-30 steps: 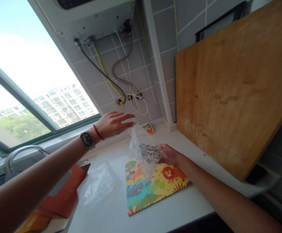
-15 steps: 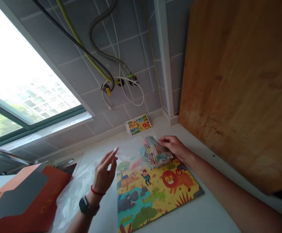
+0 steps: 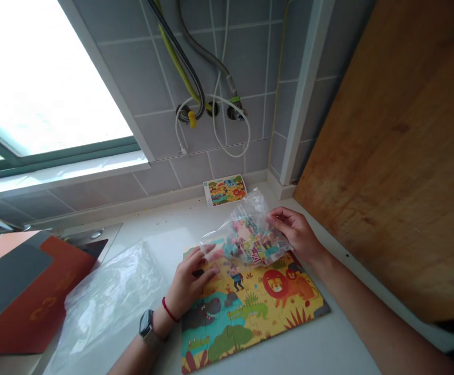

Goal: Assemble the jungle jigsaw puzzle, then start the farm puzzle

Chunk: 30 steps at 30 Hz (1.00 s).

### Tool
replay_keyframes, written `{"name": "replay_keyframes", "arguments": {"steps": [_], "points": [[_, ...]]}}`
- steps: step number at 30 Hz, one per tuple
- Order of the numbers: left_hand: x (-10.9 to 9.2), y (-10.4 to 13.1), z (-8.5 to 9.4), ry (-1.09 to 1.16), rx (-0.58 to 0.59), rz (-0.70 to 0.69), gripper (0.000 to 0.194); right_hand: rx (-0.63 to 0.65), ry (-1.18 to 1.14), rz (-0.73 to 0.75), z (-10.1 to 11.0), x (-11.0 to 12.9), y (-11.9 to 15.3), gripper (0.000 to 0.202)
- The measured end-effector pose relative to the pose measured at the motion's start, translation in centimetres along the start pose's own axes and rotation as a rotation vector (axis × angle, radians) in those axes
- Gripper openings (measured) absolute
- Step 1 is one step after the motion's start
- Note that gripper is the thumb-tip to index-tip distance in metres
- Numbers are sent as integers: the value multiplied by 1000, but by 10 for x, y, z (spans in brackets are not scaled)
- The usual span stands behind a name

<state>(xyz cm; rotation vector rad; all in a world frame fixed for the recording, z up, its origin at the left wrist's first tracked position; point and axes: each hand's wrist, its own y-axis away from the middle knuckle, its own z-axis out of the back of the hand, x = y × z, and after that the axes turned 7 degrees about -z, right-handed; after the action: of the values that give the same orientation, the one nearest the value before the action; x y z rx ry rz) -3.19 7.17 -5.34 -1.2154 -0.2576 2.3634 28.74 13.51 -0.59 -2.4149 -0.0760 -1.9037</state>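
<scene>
My right hand point(image 3: 295, 229) pinches the right side of a clear plastic bag point(image 3: 246, 234) with colourful puzzle pieces inside. The bag is over the upper part of an assembled jigsaw puzzle point(image 3: 246, 312) showing lions, a hippo and crocodiles. At the puzzle's upper left, my left hand point(image 3: 193, 278) has its thumb and fingers apart, with the fingertips at the bag's left edge. Whether they press on the film is hard to see. The bag covers part of the puzzle's top.
A small picture card point(image 3: 225, 190) of the puzzle scene leans near the tiled wall. An empty clear plastic bag point(image 3: 109, 297) lies on the left, beside an orange and grey box point(image 3: 23, 291) by the sink. A wooden panel point(image 3: 399, 166) stands on the right.
My left hand has come down from above the counter to the puzzle and the bag's left edge. My right hand still grips the bag, which is spread wider. The view has shifted.
</scene>
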Motion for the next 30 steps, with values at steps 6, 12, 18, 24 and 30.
{"name": "replay_keyframes", "arguments": {"steps": [6,12,18,24,30], "points": [[-10,1,-2,-143,77,-103,67,2,-178,-49,-6,13,5,36],[-11,5,-6,-263,182,-166,78,21,-157,-57,-6,20,5,33],[-9,6,-7,-347,207,-194,86,25,-145,-52,-2,26,7,30],[-7,7,-10,-397,240,-203,85,-29,-200,-22,5,28,5,25],[-10,7,-10,-395,256,-215,79,-77,-232,10,26,24,-2,28]]}}
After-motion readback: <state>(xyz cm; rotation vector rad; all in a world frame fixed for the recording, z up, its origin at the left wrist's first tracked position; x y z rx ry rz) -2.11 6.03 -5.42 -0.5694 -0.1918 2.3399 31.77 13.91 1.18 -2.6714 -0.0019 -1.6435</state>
